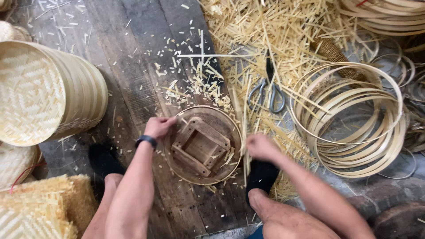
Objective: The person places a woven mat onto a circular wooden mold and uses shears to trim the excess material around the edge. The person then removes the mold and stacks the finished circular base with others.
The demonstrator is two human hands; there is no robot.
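Observation:
A round wooden block (201, 146) with a square wooden frame on top lies on the plank floor between my feet, a thin bamboo hoop around its rim. My left hand (158, 127), with a dark band at the wrist, grips the block's upper left edge. My right hand (261, 147) is closed on a bundle of thin bamboo strips (245, 132) standing just beside the block's right edge.
Scissors (269, 90) lie among loose bamboo strips (265, 31) behind the block. A pile of bamboo hoops (354, 119) sits at right. A stack of woven bamboo trays (48, 93) lies on its side at left, woven mats (35, 208) at bottom left.

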